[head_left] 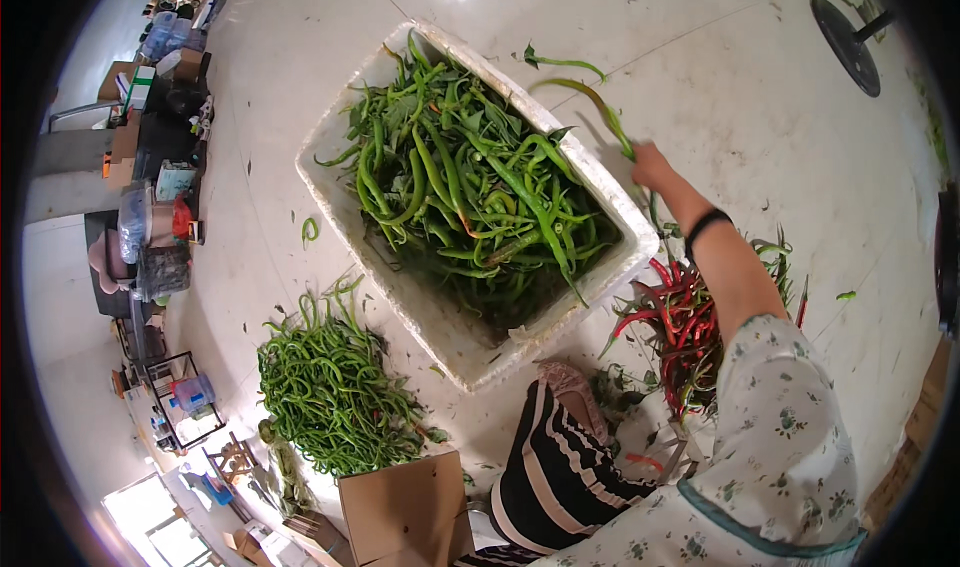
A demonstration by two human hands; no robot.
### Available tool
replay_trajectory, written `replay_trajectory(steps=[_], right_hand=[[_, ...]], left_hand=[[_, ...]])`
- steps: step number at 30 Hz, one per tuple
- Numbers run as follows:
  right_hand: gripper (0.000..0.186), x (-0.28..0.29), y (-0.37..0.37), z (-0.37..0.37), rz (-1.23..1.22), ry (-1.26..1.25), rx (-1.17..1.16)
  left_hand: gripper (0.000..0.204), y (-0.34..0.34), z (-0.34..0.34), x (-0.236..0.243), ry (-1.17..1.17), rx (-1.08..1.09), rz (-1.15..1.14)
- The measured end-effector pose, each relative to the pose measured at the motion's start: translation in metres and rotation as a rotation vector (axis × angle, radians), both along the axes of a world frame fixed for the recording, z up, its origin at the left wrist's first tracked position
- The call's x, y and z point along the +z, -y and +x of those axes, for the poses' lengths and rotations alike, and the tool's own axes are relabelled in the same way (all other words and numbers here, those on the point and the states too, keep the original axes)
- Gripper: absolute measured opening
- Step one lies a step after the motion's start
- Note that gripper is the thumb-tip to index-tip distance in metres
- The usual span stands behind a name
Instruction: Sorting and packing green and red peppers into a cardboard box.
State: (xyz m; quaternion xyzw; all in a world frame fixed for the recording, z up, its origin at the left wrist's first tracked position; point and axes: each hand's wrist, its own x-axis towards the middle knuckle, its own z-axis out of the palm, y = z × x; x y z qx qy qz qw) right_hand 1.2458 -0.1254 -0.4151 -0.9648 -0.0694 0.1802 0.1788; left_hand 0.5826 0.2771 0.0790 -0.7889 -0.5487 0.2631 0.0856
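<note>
My right hand (pixel 652 169) reaches out past the right side of a white foam box (pixel 440 352), a dark band on its wrist. Its fingers are closed on one end of a long green chili pepper (pixel 605 115), partly brownish, which curves away to the upper left just above the floor or on it. The box holds many long green chili peppers (pixel 430 167) mixed with leaves. Beyond my hand, a smaller green pepper with a leaf (pixel 570 64) lies on the floor. Below my forearm is a heap of red and dark peppers (pixel 685 317). My left hand does not show.
A large pile of green chili peppers (pixel 330 397) lies on the floor left of the box. In front of it stands a cardboard box (pixel 405 512). Shelves with mixed goods (pixel 160 207) line the left wall. A round black stand base (pixel 845 47) sits at the upper right.
</note>
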Motion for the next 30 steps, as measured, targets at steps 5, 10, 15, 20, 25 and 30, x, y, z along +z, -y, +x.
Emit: replay_trajectory(steps=[5,10,15,20,25,30], right_hand=[[0.040,0.081,0.101,-0.125,0.063,-0.360,-0.027],[0.048,0.208,0.171,-0.186,0.155,-0.666,-0.053],[0.040,0.265,0.193,-0.147,0.126,-0.390,-0.118],[0.029,0.200,0.100,-0.011,0.447,-0.123,-0.149],[0.033,0.049,0.020,0.089,0.160,0.195,-0.082],[0.044,-0.017,-0.028,0.145,0.061,0.422,0.185]], left_hand=[[0.025,0.003,-0.016,-0.001,0.040,0.020,0.002],[0.025,0.013,-0.041,0.014,0.052,0.075,0.029],[0.022,-0.007,-0.082,0.011,0.218,0.193,-0.002],[0.024,-0.027,-0.110,0.006,0.337,0.284,0.040],[0.025,-0.025,-0.066,0.022,0.276,0.264,0.007],[0.026,-0.038,-0.044,0.028,0.255,0.291,-0.030]])
